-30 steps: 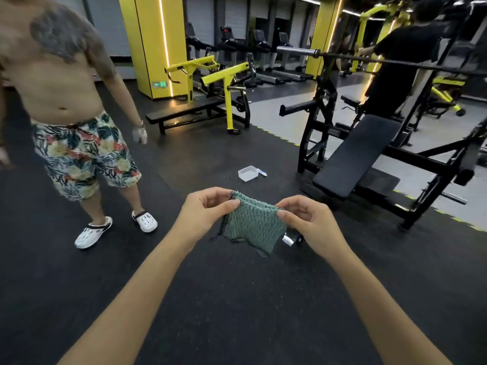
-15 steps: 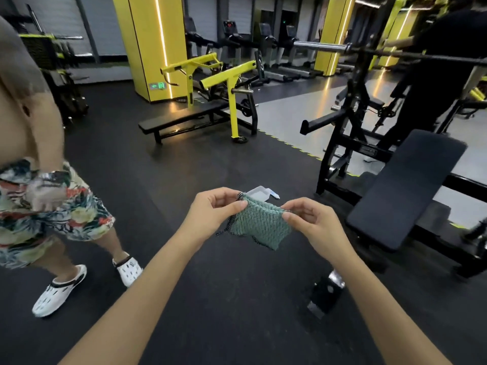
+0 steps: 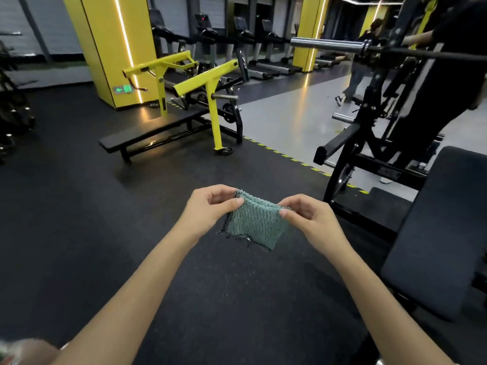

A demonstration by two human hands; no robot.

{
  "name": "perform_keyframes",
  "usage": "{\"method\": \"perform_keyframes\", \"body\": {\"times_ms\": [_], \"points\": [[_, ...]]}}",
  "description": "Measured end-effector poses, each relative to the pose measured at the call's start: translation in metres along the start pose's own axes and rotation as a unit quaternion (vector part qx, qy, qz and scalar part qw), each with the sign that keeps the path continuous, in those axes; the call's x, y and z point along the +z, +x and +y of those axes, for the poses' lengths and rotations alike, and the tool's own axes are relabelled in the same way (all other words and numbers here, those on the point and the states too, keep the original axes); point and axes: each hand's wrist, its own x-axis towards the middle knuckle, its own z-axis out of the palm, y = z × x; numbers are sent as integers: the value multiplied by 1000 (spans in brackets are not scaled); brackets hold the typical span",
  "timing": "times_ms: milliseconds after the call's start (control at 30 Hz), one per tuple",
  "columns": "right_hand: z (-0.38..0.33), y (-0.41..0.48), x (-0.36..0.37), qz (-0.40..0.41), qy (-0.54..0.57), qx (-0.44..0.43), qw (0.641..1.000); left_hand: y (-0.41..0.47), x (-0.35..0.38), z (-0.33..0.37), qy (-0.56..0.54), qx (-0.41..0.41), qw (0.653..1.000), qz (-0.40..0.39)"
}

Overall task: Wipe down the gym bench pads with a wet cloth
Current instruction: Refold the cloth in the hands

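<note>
A folded green knitted cloth [image 3: 254, 223] with a dark speckled edge hangs in front of me over the black floor. My left hand [image 3: 210, 209] pinches its upper left corner and my right hand [image 3: 313, 222] pinches its upper right corner. The black inclined bench pad [image 3: 437, 233] slopes up at the right, close beside my right forearm. A flat black bench [image 3: 147, 134] under a yellow frame stands further off at centre left.
A black rack [image 3: 369, 143] carries a barbell [image 3: 329, 44] across the upper right. A person in black [image 3: 432, 83] stands behind it. Yellow pillars [image 3: 116, 48] and treadmills [image 3: 210, 35] line the back. Another person's knee [image 3: 29, 350] shows bottom left.
The view has moved forward and turned right: the inclined pad is now nearer, the person in floral shorts has slid almost out of view at left. Both hands still hold the cloth.
</note>
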Motion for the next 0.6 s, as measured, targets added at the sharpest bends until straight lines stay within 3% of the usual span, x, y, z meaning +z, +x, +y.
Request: {"method": "perform_keyframes", "body": {"times_ms": [167,600], "points": [[19,111,11,40,-10,10,999,136,-20,-8,5,3,999,-43],[125,360,-22,95,-43,34,994,425,16,-59,-6,-20,992,-121]]}}
